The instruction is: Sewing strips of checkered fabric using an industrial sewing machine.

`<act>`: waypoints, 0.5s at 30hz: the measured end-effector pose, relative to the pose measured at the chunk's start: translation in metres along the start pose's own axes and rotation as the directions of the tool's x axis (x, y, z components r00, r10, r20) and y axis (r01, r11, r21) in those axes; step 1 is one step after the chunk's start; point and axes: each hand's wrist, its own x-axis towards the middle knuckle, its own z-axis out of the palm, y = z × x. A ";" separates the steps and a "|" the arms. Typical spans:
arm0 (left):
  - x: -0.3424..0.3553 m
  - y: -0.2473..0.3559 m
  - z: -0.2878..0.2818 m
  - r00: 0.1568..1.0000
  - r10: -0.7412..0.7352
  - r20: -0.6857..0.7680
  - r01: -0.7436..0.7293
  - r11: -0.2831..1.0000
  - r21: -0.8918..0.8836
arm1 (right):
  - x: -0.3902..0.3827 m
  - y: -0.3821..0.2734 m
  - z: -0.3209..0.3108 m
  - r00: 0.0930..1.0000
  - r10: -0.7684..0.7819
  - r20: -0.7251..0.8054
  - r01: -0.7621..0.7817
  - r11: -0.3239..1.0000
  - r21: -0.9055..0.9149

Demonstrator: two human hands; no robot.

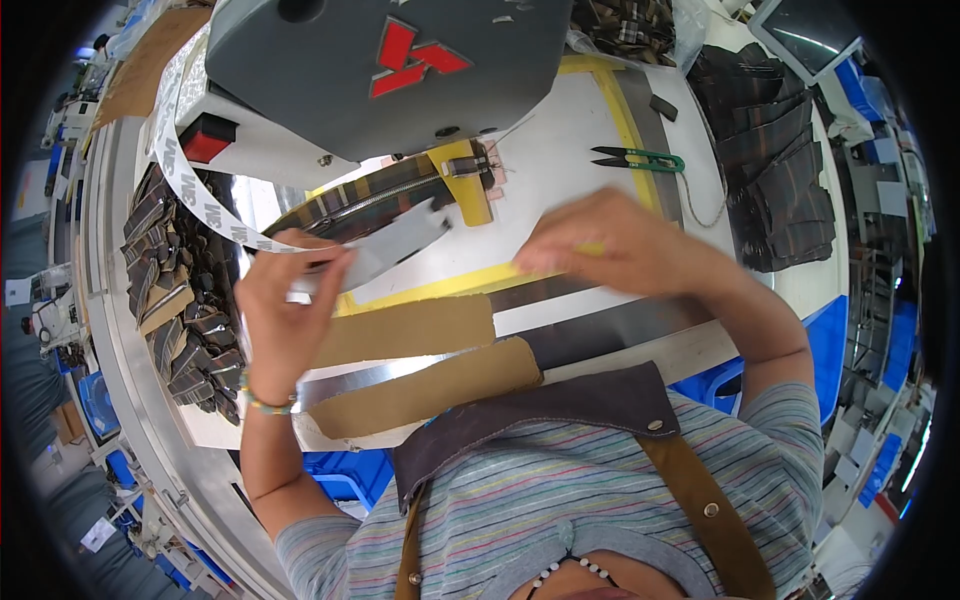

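My left hand [285, 305] is closed, thumb and fingers pinching the lower end of a white printed tape [205, 210] that curves down beside the machine. Just right of those fingers is a flat grey-white piece [395, 243] with a notched end; whether the hand holds it too, I cannot tell. Behind it lies a plaid fabric piece with a metal zipper [385, 192], partly under the machine head, with a yellow piece [468, 185] across its right end. My right hand [610, 245], blurred by motion, hovers over the yellow-taped worktop with bent fingers; what it holds, if anything, is unclear.
The dark grey machine head [310, 75] overhangs the worktop. Green-handled thread snips [640, 159] lie right. Plaid pieces are piled left [185, 310] and stacked right [765, 160]. Two brown strips [430, 385] line the front edge, with blue bins [350, 475] below.
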 end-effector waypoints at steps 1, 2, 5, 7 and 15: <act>0.002 0.008 0.014 0.996 0.084 -0.004 -0.084 0.995 0.062 | 0.000 -0.009 0.016 0.994 0.081 0.078 -0.096 0.973 0.208; 0.002 0.015 0.027 0.986 0.164 -0.005 -0.162 0.978 0.127 | 0.001 -0.015 0.038 0.994 0.083 0.075 -0.097 0.973 0.209; 0.002 0.043 0.053 0.916 0.394 0.079 -0.400 0.909 0.112 | 0.015 -0.011 0.090 0.956 0.151 -0.252 0.023 0.816 0.577; 0.002 0.055 0.067 0.882 0.450 0.138 -0.462 0.884 0.074 | 0.023 0.002 0.100 0.933 0.078 -0.352 0.174 0.758 0.629; 0.000 0.046 0.056 0.803 0.580 0.137 -0.592 0.803 0.073 | 0.013 0.023 0.011 0.893 0.338 -0.296 -0.279 0.933 0.226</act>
